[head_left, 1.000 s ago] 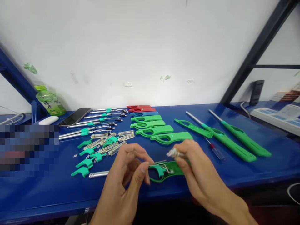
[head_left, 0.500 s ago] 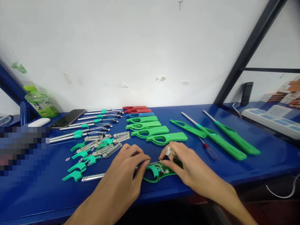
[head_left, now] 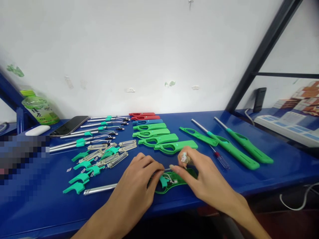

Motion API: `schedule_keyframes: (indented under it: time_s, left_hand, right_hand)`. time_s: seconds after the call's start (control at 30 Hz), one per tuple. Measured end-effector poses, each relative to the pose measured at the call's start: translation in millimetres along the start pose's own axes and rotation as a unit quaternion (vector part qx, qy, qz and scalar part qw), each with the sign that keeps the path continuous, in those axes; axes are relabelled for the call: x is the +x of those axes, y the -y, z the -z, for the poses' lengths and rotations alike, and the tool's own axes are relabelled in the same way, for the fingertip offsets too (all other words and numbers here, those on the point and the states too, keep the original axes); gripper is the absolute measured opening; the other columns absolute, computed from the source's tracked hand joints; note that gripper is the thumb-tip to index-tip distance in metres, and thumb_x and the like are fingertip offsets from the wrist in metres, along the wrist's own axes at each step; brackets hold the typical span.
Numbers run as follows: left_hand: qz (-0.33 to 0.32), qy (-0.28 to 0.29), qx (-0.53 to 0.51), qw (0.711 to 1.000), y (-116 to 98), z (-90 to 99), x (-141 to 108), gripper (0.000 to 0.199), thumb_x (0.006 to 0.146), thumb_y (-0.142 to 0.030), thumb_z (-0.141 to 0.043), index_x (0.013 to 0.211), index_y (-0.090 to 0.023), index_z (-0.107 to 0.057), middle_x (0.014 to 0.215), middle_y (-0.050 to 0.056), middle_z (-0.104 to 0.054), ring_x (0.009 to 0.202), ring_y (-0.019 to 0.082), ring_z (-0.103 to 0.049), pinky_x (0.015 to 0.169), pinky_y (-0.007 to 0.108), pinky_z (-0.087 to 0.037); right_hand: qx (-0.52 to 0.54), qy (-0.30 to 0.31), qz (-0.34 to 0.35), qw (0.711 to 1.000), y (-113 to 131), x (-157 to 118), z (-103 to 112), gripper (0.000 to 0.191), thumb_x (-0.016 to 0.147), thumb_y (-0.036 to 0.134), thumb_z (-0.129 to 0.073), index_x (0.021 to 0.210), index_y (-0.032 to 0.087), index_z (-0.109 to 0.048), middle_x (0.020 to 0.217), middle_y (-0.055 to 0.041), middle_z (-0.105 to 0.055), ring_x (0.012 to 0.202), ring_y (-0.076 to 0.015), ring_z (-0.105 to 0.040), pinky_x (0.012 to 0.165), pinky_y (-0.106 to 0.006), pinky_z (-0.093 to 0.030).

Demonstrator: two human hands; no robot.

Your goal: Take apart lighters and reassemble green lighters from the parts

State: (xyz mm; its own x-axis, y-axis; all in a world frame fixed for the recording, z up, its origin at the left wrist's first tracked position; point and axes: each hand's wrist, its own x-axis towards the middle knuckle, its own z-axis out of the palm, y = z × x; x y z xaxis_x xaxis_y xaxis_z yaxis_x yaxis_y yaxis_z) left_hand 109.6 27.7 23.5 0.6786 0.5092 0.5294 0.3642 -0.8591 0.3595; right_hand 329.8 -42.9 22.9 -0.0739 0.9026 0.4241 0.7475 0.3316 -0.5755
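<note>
Low at the front, a green lighter half-shell (head_left: 191,176) lies open side up, with a teal trigger (head_left: 163,181) and white wires inside. My left hand (head_left: 142,179) is closed over the shell's left part, thumb and forefinger pinching a thin greyish tube (head_left: 167,169). A metal lighter rod (head_left: 99,189) sticks out to the left beneath that hand. My right hand (head_left: 199,172) curls its fingers around a clear fuel tank (head_left: 184,158) with a whitish end. Its thumb tip is at the tube's other end; the exact contact is hidden.
Teal triggers (head_left: 74,187), clear fuel tanks (head_left: 118,160) and rod assemblies (head_left: 87,133) lie left. Several green half-shells (head_left: 185,145) line the middle. Right are a screwdriver (head_left: 221,161) and two lighters (head_left: 231,152), (head_left: 251,146). A bottle (head_left: 40,108) and phone (head_left: 71,126) stand back left.
My right hand has lifted slightly and turned the fuel tank's whitish end toward me, uncovering more of the half-shell. My left hand and the shell have shifted a little right.
</note>
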Motion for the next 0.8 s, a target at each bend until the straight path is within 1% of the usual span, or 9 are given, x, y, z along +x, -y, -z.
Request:
schedule_keyframes:
  time_s: [0.07,0.1,0.17,0.2,0.33,0.47,0.6,0.8]
  left_hand:
    - [-0.010,-0.017,0.008,1.000,-0.3,-2.5,-2.7,0.020,0.106,-0.008,-0.056,0.107,-0.020,-0.072,0.095,0.001,-0.072,0.084,0.019,-0.058,0.079,0.034,-0.048]
    - [-0.016,-0.023,0.011,1.000,-0.8,-3.6,-4.0,0.022,0.106,-0.007,-0.054,0.111,-0.020,-0.071,0.096,0.001,-0.072,0.085,0.019,-0.057,0.080,0.034,-0.049]
    - [-0.025,-0.030,0.017,0.999,-2.0,-5.2,-5.8,0.024,0.105,-0.006,-0.053,0.114,-0.020,-0.070,0.098,0.002,-0.072,0.086,0.020,-0.057,0.081,0.034,-0.049]
    - [-0.028,-0.031,0.020,0.999,-2.7,-5.6,-6.2,0.023,0.105,-0.005,-0.053,0.114,-0.020,-0.070,0.098,0.002,-0.072,0.086,0.020,-0.057,0.081,0.035,-0.049]
    - [-0.036,-0.038,0.028,0.998,-5.2,-6.4,-5.6,0.019,0.105,-0.007,-0.055,0.109,-0.020,-0.068,0.097,0.002,-0.071,0.087,0.020,-0.058,0.082,0.036,-0.050]
    - [-0.040,-0.044,0.028,0.998,-6.3,-6.8,-6.2,0.018,0.106,-0.007,-0.056,0.109,-0.020,-0.067,0.098,0.001,-0.071,0.087,0.019,-0.058,0.082,0.036,-0.050]
    - [-0.041,-0.044,0.026,0.998,-6.1,-6.3,-8.1,0.018,0.106,-0.007,-0.056,0.111,-0.020,-0.067,0.097,0.002,-0.069,0.088,0.019,-0.057,0.082,0.035,-0.051]
    - [-0.046,-0.043,0.025,0.998,-5.8,-6.3,-5.9,0.018,0.106,-0.007,-0.056,0.110,-0.020,-0.068,0.096,0.002,-0.068,0.088,0.019,-0.055,0.080,0.034,-0.051]
  right_hand:
    - [-0.005,-0.005,-0.006,1.000,0.3,-3.4,5.0,0.018,0.114,0.041,-0.052,0.103,0.027,-0.052,0.094,0.0009,-0.061,0.083,-0.0191,-0.058,0.075,-0.034,-0.047]
    - [-0.004,0.000,-0.007,1.000,0.5,-4.6,7.4,0.018,0.116,0.041,-0.045,0.107,0.027,-0.051,0.098,0.0002,-0.062,0.087,-0.0197,-0.059,0.079,-0.036,-0.048]
    - [0.000,0.018,-0.010,1.000,0.7,-5.6,10.6,0.022,0.119,0.037,-0.033,0.110,0.028,-0.052,0.104,-0.0007,-0.064,0.094,-0.0205,-0.059,0.087,-0.039,-0.047]
    - [-0.002,0.030,-0.009,1.000,0.9,-5.5,11.2,0.024,0.119,0.035,-0.031,0.109,0.028,-0.052,0.105,-0.0008,-0.064,0.095,-0.0208,-0.059,0.089,-0.040,-0.046]
    - [-0.038,0.074,0.024,0.996,0.6,-3.7,8.9,0.023,0.118,0.030,-0.035,0.105,0.026,-0.054,0.102,-0.0015,-0.062,0.094,-0.0220,-0.056,0.090,-0.043,-0.043]
    - [-0.066,0.056,0.057,0.995,-0.4,-4.9,8.1,0.025,0.117,0.026,-0.038,0.103,0.025,-0.058,0.101,-0.0034,-0.061,0.093,-0.0230,-0.054,0.087,-0.043,-0.042]
    - [-0.066,0.056,0.056,0.995,0.1,-5.5,9.4,0.024,0.117,0.026,-0.039,0.103,0.025,-0.060,0.100,-0.0028,-0.061,0.093,-0.0229,-0.054,0.086,-0.041,-0.043]
    - [-0.059,0.062,0.050,0.995,0.5,-3.8,8.6,0.022,0.117,0.025,-0.041,0.104,0.025,-0.059,0.101,-0.0017,-0.061,0.095,-0.0223,-0.055,0.090,-0.042,-0.041]
